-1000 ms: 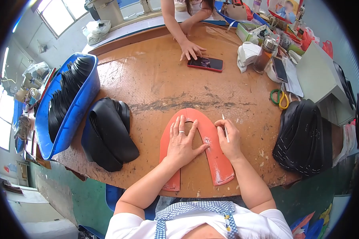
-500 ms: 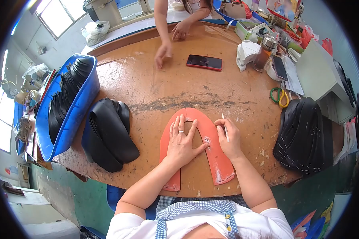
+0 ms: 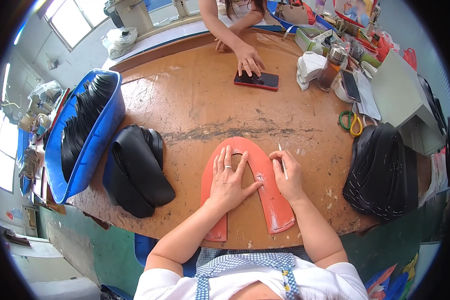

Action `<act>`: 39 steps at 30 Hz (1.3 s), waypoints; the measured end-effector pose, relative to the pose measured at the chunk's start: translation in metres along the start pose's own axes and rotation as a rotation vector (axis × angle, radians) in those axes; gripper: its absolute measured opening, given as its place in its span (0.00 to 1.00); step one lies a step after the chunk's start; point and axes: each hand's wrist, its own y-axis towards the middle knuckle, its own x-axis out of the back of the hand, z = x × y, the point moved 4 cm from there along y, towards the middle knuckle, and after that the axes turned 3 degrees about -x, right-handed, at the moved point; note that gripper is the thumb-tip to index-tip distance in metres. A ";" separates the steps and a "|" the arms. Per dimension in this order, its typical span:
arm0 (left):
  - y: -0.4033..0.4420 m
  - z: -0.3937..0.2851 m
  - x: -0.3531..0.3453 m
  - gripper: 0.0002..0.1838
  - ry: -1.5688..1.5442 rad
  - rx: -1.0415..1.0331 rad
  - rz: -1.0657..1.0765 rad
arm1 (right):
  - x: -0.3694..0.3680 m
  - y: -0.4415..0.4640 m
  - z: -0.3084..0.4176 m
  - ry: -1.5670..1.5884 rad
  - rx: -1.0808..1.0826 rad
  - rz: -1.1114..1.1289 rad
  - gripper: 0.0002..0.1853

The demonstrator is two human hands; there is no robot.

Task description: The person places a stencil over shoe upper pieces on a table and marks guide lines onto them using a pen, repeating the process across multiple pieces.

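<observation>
A red-orange U-shaped piece (image 3: 273,200) lies on the brown tabletop with its curved end away from me. My left hand (image 3: 228,182) rests on it with fingers spread, a ring on one finger, the thumb reaching across the gap towards the right arm of the U. Just beside the right edge, my right hand (image 3: 288,175) grips a thin white pen-like tool (image 3: 284,162), its tip pointing up and away. Whether anything black lies under the piece cannot be seen.
Black folded pieces (image 3: 135,170) and a blue bin (image 3: 85,145) of black strips stand left. At right are black stitched pieces (image 3: 377,172), scissors (image 3: 351,123) and a bottle (image 3: 332,67). Across the table, another person's hand (image 3: 249,59) touches a phone (image 3: 265,81).
The other person's hand moved left off the phone, then came back onto it. My own hands, the tool and the red-orange piece have stayed almost still.
</observation>
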 end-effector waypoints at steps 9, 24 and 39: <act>0.000 0.000 0.001 0.54 -0.013 -0.016 -0.012 | 0.000 0.000 0.000 0.013 -0.026 0.005 0.07; 0.000 0.000 0.001 0.54 -0.006 -0.016 -0.014 | -0.001 0.000 -0.001 0.010 -0.012 -0.004 0.07; -0.001 0.000 0.001 0.53 -0.009 -0.012 -0.008 | -0.001 0.000 -0.002 -0.016 0.029 -0.018 0.06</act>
